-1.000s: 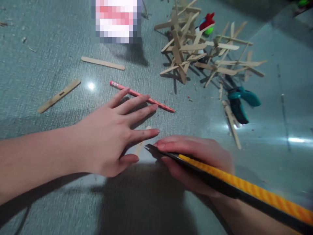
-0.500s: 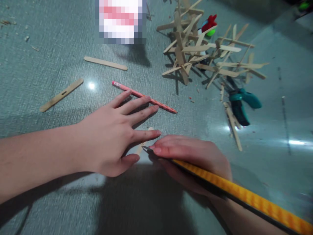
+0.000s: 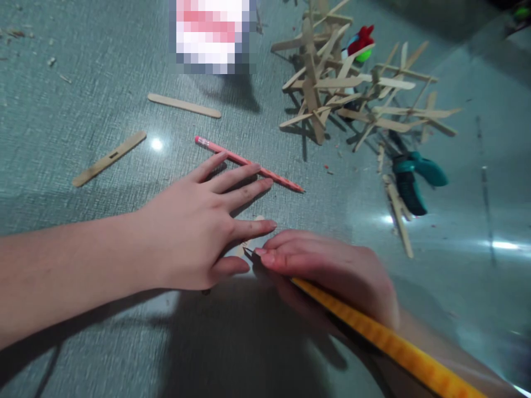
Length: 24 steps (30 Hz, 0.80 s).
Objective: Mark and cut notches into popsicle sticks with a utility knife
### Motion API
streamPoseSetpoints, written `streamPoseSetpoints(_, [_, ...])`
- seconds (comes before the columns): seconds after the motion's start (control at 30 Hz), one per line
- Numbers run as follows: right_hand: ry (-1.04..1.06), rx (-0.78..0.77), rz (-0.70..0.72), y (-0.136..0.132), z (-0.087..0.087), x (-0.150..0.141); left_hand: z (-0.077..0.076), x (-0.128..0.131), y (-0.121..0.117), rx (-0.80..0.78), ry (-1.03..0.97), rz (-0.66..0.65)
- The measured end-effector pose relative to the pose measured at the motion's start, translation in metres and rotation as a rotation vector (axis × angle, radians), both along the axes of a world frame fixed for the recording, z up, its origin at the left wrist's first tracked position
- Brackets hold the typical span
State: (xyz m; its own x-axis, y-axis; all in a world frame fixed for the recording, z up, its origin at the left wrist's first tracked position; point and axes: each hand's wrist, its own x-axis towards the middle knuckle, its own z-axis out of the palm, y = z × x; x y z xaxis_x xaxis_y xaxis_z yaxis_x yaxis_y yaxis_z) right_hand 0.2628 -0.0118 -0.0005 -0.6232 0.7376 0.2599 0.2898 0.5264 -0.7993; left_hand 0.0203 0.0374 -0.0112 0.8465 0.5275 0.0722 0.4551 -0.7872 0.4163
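My left hand (image 3: 199, 226) lies with its fingers spread, the forefinger and thumb over a popsicle stick (image 3: 259, 217) that is mostly hidden beneath them. The fingertips of its other fingers reach a pink pencil (image 3: 286, 183). My right hand (image 3: 332, 276) is closed around a utility knife (image 3: 373, 331) with a long yellow-orange handle. The knife's thin dark tip meets the stick between my left thumb and forefinger. Up and to the left lie a plain popsicle stick (image 3: 185, 105) and another stick with a small slot cut in it (image 3: 128, 145).
Structures of joined popsicle sticks (image 3: 315, 83) stand at the upper right, a red and green object (image 3: 362, 47) among them. Teal-handled pliers (image 3: 415, 177) lie at the right beside broken stick pieces (image 3: 399, 218). A blurred-out item (image 3: 211, 33) is at the top.
My left thumb has moved right, covering more of the stick. The knife handle has tilted a little, its tip still at the stick. The view has shifted slightly.
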Motion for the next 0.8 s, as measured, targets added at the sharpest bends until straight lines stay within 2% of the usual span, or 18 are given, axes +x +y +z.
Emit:
streamPoseSetpoints(0.17, [0.003, -0.008, 0.057, 0.001, 0.002, 0.003, 0.001, 0.000, 0.001, -0.006, 0.011, 0.001])
streamPoseSetpoints(0.6, [0.047, 0.052, -0.071, 0.001, -0.008, -0.003, 0.001, 0.003, 0.001, -0.028, 0.022, 0.006])
streamPoseSetpoints(0.8, [0.037, 0.056, -0.032, -0.002, -0.007, -0.003, 0.000, 0.003, 0.001, -0.031, 0.020, 0.006])
